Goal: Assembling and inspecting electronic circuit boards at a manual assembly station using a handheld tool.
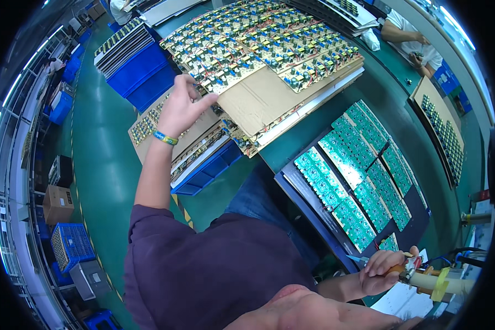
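Observation:
My left hand (182, 109), with a coloured wristband (165, 138), is at the near left edge of a panel of assembled circuit boards (225, 77). Its thumb is stretched away from the curled fingers, whose tips touch or nearly touch the edge. The panel lies on cardboard (261, 99), its boards carrying yellow and blue parts and red wires. At the lower right, my right hand (382, 268) is closed around a tool with an orange handle (395, 269); its kind is partly hidden. Close by on a dark tray (412, 228) are green circuit board panels (363, 170).
Blue crates (140, 77) and another blue crate (209, 168) with stacked boards stand on the floor at left. A pale tube with yellow tape (440, 285) is beside my right hand. A co-worker (412, 41) handles a small part across the bench. Another board panel (437, 132) lies at right.

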A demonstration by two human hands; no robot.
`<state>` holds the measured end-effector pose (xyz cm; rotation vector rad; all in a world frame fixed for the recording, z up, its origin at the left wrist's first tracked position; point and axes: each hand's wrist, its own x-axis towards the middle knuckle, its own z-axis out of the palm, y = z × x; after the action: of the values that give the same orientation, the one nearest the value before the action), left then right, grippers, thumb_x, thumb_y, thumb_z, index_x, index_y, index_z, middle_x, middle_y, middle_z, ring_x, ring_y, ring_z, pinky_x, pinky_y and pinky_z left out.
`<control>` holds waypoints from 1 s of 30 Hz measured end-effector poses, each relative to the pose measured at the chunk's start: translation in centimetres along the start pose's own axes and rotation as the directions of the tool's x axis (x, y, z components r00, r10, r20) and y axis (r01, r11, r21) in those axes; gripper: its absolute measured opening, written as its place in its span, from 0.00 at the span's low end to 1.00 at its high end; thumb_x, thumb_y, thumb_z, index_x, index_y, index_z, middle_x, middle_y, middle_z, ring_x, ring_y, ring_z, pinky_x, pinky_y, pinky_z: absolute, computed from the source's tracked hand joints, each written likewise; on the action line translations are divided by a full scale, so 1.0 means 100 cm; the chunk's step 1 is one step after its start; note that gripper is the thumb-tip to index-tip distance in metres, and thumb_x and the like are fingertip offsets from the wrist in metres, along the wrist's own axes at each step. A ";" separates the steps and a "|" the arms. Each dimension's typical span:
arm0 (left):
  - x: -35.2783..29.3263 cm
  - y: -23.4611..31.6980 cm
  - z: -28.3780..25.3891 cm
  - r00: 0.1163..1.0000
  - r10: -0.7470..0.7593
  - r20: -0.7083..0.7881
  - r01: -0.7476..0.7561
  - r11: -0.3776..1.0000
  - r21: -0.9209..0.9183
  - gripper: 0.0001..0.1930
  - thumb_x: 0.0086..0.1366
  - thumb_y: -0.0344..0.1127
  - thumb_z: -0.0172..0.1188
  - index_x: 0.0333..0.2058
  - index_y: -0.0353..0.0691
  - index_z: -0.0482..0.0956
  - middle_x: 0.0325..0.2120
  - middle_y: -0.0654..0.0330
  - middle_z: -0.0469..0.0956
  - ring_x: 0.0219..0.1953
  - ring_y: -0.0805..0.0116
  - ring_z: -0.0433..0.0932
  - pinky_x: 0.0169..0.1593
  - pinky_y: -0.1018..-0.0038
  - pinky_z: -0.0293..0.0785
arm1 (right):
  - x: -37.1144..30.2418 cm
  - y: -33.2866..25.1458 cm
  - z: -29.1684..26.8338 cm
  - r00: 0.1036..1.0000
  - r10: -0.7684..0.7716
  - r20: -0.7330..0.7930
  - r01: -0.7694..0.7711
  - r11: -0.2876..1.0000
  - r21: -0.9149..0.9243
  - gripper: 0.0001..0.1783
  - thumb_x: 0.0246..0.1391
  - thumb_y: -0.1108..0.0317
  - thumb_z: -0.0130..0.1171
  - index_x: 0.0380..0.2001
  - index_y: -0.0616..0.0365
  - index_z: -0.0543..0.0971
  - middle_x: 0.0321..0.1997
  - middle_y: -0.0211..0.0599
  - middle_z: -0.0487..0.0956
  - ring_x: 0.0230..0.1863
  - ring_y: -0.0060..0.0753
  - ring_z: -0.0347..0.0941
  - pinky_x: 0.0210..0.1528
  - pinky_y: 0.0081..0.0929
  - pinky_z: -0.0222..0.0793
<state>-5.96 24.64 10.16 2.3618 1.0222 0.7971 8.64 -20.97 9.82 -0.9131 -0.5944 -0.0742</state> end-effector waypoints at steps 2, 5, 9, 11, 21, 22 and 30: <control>0.007 -0.011 0.001 0.998 0.032 -0.048 -0.032 0.999 0.006 0.27 0.58 0.57 0.59 0.38 0.36 0.67 0.22 0.58 0.71 0.26 0.65 0.71 0.32 0.68 0.69 | 0.000 -0.001 -0.001 1.000 -0.005 -0.010 0.005 1.000 -0.020 0.36 0.52 0.56 0.63 0.51 0.66 0.54 0.13 0.33 0.67 0.08 0.23 0.61 0.09 0.15 0.58; 0.031 -0.046 0.001 0.986 0.150 -0.072 -0.159 0.978 -0.136 0.19 0.69 0.48 0.43 0.28 0.36 0.68 0.20 0.57 0.66 0.24 0.68 0.65 0.33 0.70 0.66 | 0.001 -0.001 -0.002 1.000 -0.015 0.011 0.016 1.000 -0.023 0.37 0.53 0.56 0.63 0.53 0.66 0.54 0.12 0.32 0.66 0.08 0.22 0.60 0.09 0.15 0.57; 0.046 -0.046 0.014 0.986 0.151 -0.069 -0.164 0.945 -0.285 0.19 0.71 0.41 0.37 0.24 0.37 0.66 0.21 0.62 0.64 0.24 0.73 0.62 0.32 0.76 0.61 | -0.001 0.002 -0.004 0.998 -0.032 0.057 0.035 0.998 -0.056 0.37 0.56 0.56 0.59 0.59 0.67 0.55 0.15 0.26 0.63 0.09 0.15 0.56 0.10 0.12 0.56; 0.042 -0.044 0.008 0.989 0.131 -0.072 -0.146 0.949 -0.280 0.19 0.71 0.41 0.37 0.24 0.37 0.66 0.21 0.62 0.64 0.25 0.73 0.62 0.32 0.76 0.62 | -0.001 0.002 -0.005 0.997 -0.028 0.074 0.030 0.999 -0.029 0.37 0.56 0.56 0.59 0.58 0.67 0.55 0.16 0.27 0.64 0.10 0.15 0.56 0.10 0.12 0.56; 0.009 -0.007 0.009 0.886 0.441 -0.147 -0.431 0.897 0.095 0.36 0.53 0.48 0.64 0.56 0.39 0.62 0.58 0.47 0.61 0.61 0.49 0.58 0.64 0.60 0.53 | -0.007 -0.005 -0.004 0.999 -0.044 -0.016 0.043 0.996 -0.081 0.38 0.53 0.55 0.62 0.53 0.71 0.55 0.12 0.30 0.66 0.08 0.20 0.58 0.07 0.14 0.55; 0.008 -0.008 0.010 0.882 0.456 -0.117 -0.441 0.888 0.132 0.38 0.52 0.49 0.64 0.58 0.40 0.60 0.60 0.47 0.59 0.62 0.49 0.57 0.64 0.59 0.52 | -0.008 -0.006 -0.005 0.998 -0.049 -0.025 0.047 0.995 -0.088 0.38 0.53 0.55 0.62 0.53 0.71 0.55 0.12 0.30 0.66 0.08 0.20 0.58 0.07 0.14 0.55; 0.014 -0.009 0.016 0.915 0.404 0.002 -0.404 0.915 0.008 0.35 0.53 0.38 0.63 0.59 0.38 0.60 0.63 0.48 0.55 0.65 0.53 0.54 0.66 0.62 0.50 | -0.017 -0.006 -0.015 1.000 -0.009 -0.023 0.008 0.999 -0.039 0.37 0.55 0.59 0.61 0.58 0.67 0.55 0.15 0.26 0.65 0.10 0.18 0.58 0.08 0.14 0.55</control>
<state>-4.61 25.98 8.95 2.6195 0.5356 0.9350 7.73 -22.84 8.69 -0.9467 -0.5775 -0.1044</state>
